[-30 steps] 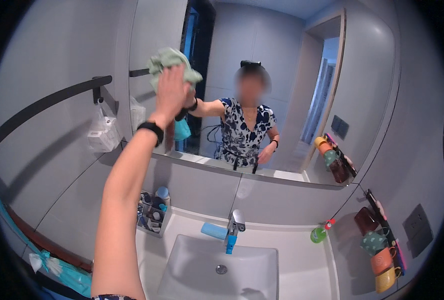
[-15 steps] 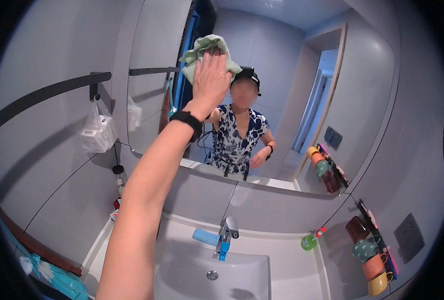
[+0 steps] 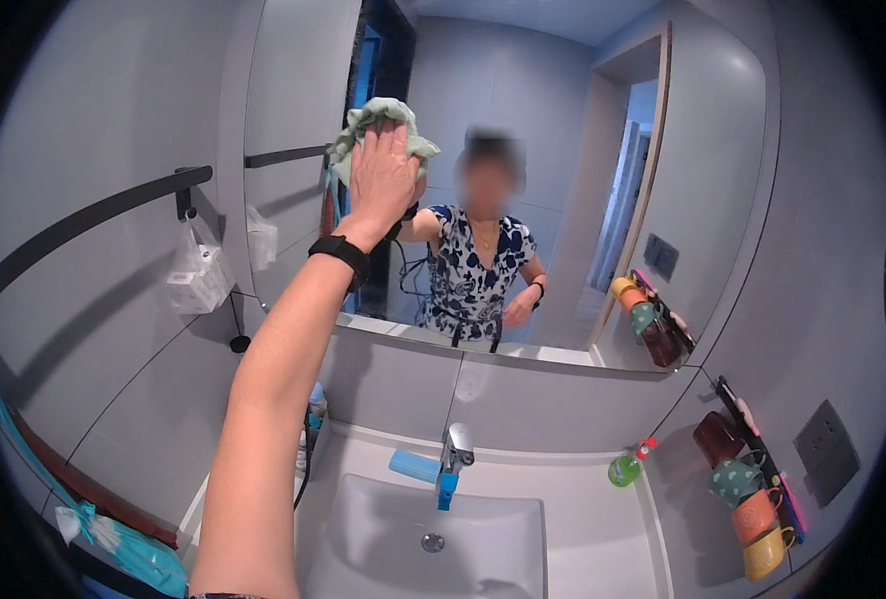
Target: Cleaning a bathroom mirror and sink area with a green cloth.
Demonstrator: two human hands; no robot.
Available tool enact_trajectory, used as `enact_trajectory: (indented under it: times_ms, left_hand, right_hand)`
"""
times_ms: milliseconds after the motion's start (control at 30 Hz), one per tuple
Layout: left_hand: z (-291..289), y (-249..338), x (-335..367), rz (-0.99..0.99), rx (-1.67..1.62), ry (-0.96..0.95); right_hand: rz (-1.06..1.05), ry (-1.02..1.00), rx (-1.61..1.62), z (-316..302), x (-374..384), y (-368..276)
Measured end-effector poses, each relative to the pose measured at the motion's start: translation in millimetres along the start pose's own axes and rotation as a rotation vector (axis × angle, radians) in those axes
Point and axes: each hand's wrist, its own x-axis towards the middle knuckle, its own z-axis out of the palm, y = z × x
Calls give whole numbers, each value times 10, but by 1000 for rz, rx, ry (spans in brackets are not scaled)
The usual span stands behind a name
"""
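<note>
My left hand [image 3: 383, 180] is raised with its fingers stretched out, pressing a crumpled pale green cloth [image 3: 381, 112] flat against the left part of a large wall mirror [image 3: 553, 110]. The cloth bunches around the fingertips, and a black band [image 3: 341, 258] circles the wrist. My right hand is outside the direct view. Its reflection shows in the mirror at waist height, fingers loosely bent, too small to make out clearly.
Below the mirror is a white sink [image 3: 503, 549] with a chrome faucet [image 3: 457, 444] and a light blue block [image 3: 415, 465] beside it. A green bottle [image 3: 624, 469] stands right. Cups [image 3: 758, 514] hang on the right wall; a black rail [image 3: 93, 215] and bagged tissues [image 3: 200, 280] hang left.
My left hand and the cloth have slid a little left and slightly down across the mirror. The whole view has shifted slightly too.
</note>
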Motion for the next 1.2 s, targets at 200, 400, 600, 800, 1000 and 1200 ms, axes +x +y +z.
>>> enact_trajectory:
  times_ms: [200,400,600,800,1000,1200]
  left_hand:
    - [16,324,-988,56,-8,-264]
    - [12,168,-331,-42,11,-191]
    - [24,159,-486,10,28,-89]
    - [-189,780,-1879,-144,-547,-429]
    - [-1321,1654,-2336,-1567,-1750,-760]
    - [-2090,2368,-2583,-1560,-1720,-657]
  right_hand:
    - [0,43,28,71,-52,38]
    - [-34,-9,16,30,-179,-79]
    - [1,32,37,55,-223,80]
    - [-259,48,-20,133,114,159]
    - [-464,486,234,-185,857,-26]
    - [-631,306,639,132,1527,-424]
